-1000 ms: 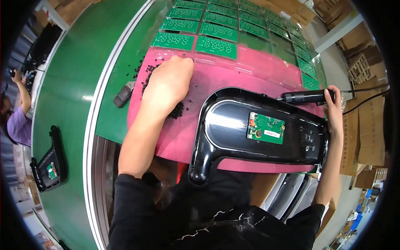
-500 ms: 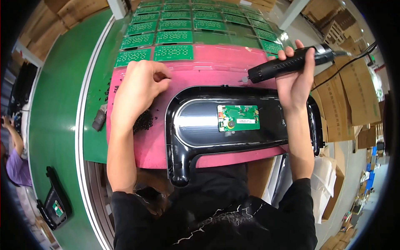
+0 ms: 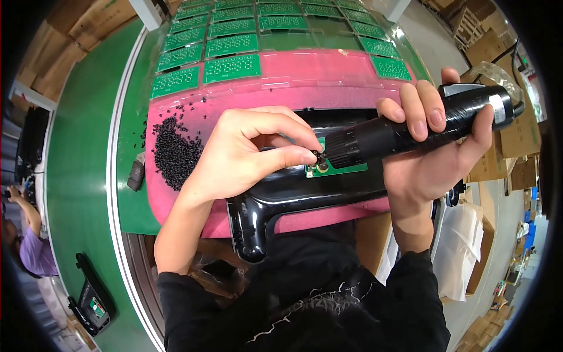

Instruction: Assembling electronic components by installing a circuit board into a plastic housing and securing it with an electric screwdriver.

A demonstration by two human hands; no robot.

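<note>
My right hand [image 3: 434,132] is wrapped around a black electric screwdriver [image 3: 404,134], which lies nearly level with its nose pointing left. At that nose, my left hand [image 3: 252,146] pinches a small black screw [image 3: 320,157] between thumb and forefinger. Both meet over a green circuit board [image 3: 341,171], now mostly hidden behind the fingers and the tool. Beneath the board is a glossy black plastic housing [image 3: 251,220] with a curved leg, partly covered by my forearms and hands. A heap of small black screws [image 3: 175,154] lies on the pink mat, left of my left hand.
The pink mat [image 3: 234,97] covers the green bench. Beyond it, clear trays hold several green circuit boards [image 3: 231,69]. A dark roll-shaped object [image 3: 136,173] sits left of the mat. Another black housing [image 3: 92,299] stands at far left, near a person in a purple sleeve [image 3: 38,252]. Cardboard boxes [image 3: 519,144] are at right.
My left hand has moved right, from over the screw heap to the screwdriver's nose. The screwdriver has come left and down over the board, now covering much of it.
</note>
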